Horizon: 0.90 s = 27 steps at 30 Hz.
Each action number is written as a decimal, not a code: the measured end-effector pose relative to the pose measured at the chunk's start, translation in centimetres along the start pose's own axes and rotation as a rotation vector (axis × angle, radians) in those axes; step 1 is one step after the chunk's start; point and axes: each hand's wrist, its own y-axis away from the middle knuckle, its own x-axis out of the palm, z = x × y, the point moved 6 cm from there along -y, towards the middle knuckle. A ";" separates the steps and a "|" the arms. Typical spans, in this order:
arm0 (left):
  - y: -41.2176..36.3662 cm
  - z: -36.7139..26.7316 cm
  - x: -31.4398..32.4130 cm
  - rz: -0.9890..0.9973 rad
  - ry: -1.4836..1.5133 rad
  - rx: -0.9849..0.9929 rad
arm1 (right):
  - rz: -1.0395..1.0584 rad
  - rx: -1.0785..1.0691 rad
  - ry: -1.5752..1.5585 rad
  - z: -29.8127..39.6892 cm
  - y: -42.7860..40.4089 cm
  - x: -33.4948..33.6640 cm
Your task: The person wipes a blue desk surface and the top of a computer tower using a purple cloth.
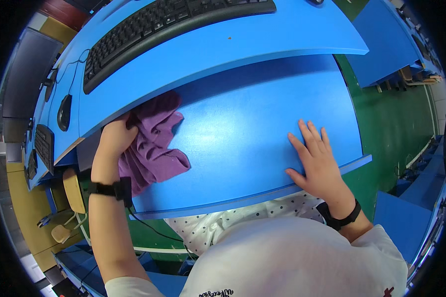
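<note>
My left hand (pixel 120 134) grips a crumpled purple cloth (pixel 158 148) at the left end of a blue pull-out keyboard tray (pixel 238 148). The fingers of that hand are partly hidden under the edge of the blue desktop (pixel 215 48), and the cloth's far end also lies in its shadow. At the tray's right side, my right hand (pixel 316 163) rests with fingers spread, holding nothing. Its palm is over the tray's front lip. Each wrist wears a black band.
On the desktop lies a black keyboard (pixel 163 33), with a black mouse (pixel 64 112) to its left. A monitor (pixel 29 74) stands farther left. Below it is a wooden chair (pixel 74 191). More blue desks (pixel 383 44) stand across the green floor (pixel 397 115) at right.
</note>
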 end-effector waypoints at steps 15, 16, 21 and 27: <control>13.5 -6.4 1.6 -0.092 0.178 0.222 | 0.024 0.028 -0.026 -0.4 0.3 -0.2; 13.6 -6.2 1.8 -0.100 0.198 0.231 | 0.027 0.028 -0.030 -0.3 0.2 -0.2; 16.3 -8.0 2.4 -0.016 0.173 0.193 | 0.011 0.015 -0.025 -0.2 0.1 0.0; 8.5 -4.3 1.6 -0.068 0.076 0.184 | 0.025 0.017 -0.036 -0.5 -0.1 0.3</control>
